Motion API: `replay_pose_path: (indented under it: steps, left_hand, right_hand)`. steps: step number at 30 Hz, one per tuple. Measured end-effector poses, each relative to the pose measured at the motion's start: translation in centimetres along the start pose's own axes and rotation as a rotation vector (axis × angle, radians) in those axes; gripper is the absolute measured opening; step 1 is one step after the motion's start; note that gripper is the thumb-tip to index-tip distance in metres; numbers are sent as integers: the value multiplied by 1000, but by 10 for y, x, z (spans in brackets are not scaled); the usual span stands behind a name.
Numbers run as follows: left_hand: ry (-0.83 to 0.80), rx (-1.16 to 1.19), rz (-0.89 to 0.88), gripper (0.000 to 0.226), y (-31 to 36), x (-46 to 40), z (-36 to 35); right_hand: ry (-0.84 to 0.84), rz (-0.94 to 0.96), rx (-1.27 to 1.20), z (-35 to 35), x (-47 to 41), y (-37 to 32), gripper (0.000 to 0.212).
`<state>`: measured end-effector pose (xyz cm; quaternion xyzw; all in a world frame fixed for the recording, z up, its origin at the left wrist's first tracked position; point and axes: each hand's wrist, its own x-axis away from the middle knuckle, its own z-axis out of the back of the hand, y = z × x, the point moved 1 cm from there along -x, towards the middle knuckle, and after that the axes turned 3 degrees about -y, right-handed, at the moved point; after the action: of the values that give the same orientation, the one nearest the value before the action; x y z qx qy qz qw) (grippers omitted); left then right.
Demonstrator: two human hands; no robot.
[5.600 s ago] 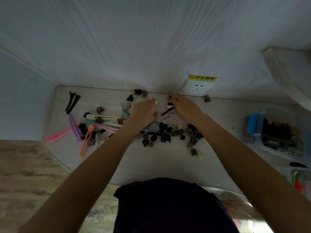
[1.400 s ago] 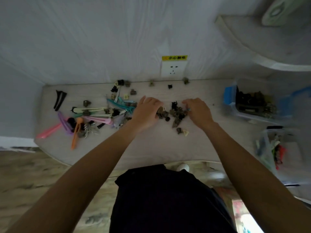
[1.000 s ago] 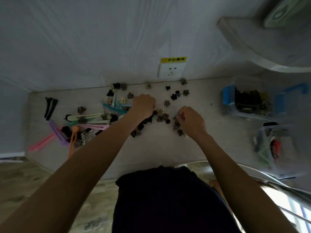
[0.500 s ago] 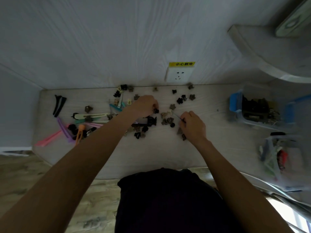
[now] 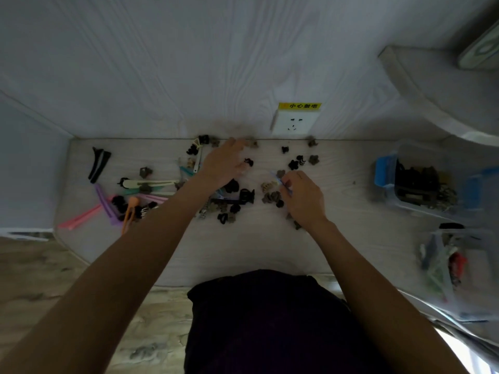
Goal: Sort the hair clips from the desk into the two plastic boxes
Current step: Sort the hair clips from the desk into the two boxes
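The hair clips are spread across the middle and left of the bench (image 5: 270, 247). A heap of small claw clips (image 5: 232, 203), black and brown, lies at centre between my two wrists. A smaller cluster of brown claw clips (image 5: 271, 195) sits just left of my right hand (image 5: 302, 198). More single ones are scattered toward the far edge below the wall socket (image 5: 294, 122). The long clips (image 5: 145, 184), in cream, pink, purple and orange, lie at the left with their long axes running roughly left to right.

My right hand's grip is narrow: the fingers curl and seem to pinch a thin bluish clip (image 5: 278, 179), though it is too blurred to be sure of its shape. My left hand (image 5: 224, 163) reaches toward the far edge with fingers stretched out over the scattered clips, a small black claw clip (image 5: 248, 162) just beside its fingertips; I see nothing held in it.

The far box (image 5: 386, 171), with a blue latch and dark claw clips inside, stands well to the right. The near box (image 5: 442, 263), holding coloured long clips, is closer to me on the same side. Both boxes lie right of my right hand, so I judge that hand is the nearer one to carry its clip over. If it is a long clip, the near box looks the likelier place.
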<state>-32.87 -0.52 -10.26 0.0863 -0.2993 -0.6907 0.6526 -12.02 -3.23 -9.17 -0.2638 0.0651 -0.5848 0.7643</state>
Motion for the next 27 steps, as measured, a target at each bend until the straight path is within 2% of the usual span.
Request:
replay_pose_path:
  steps: [4,7,10,13,16,18,22,25,27]
  left_hand:
    - [-41,-490,15,36,-9,8,0]
    - [-88,-608,78,40,-4,3,1]
    - [-133,-635,18,43,-4,-4,3]
    - [-110,-429,-64,29,-13,1,10]
    - [84,-3,11,22,-16,27,23]
    - [237,146,99,27,-19,51,29]
    - [327,235,304,18,-38,98,20]
    - [346,271,453,13,-44,124,6]
    - [294,188,469,22,-42,134,-5]
  right_hand:
    - [-39,35,-23,-8,-5,-10,10]
    - [-63,51,-18,-11,-7,-12,9]
    - [-91,67,-11,-11,-10,-15,10]
    - [-102,151,-69,-7,-12,-29,12]
    - [-162,309,-92,-11,-9,-52,7]
    - [-237,414,-35,-20,-7,-65,8]
    - [-267,526,215,-46,-12,-76,12]
    - [-169,496,380,-48,-20,-69,12]
    - [-114,412,426,-41,-24,-59,12]
